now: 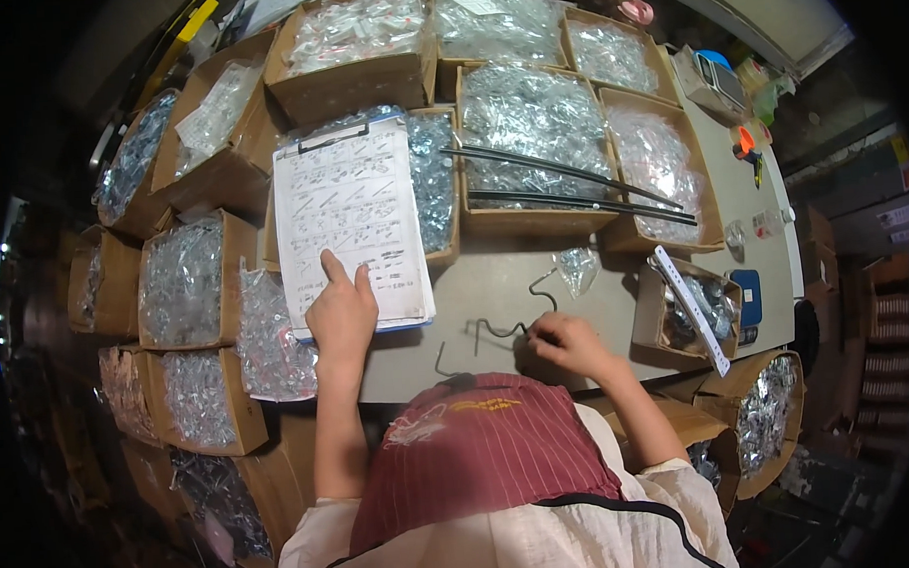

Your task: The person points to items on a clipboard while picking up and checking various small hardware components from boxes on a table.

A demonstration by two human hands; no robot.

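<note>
My left hand (341, 306) lies on a clipboard (411, 275) of printed sheets with rows of small part drawings, index finger stretched out onto the page and thumb apart. The clipboard leans over boxes at the table's left. Closer to the table's front edge, my right hand (569, 344) has its fingers curled around the end of a dark bent metal rod (498, 332). Another curved rod piece (545, 294) rises just beyond those fingers. Farther back lies a small clear bag of hardware (577, 270). A thin bent rod end (440, 359) shows by the cap brim.
Cardboard boxes (537, 221) of bagged metal parts crowd the back and left. Long black rods (571, 170) lie across two of them. At the right, a white perforated strip (692, 311) rests on a small box, near a blue device (745, 294). A scale (718, 79) stands back right.
</note>
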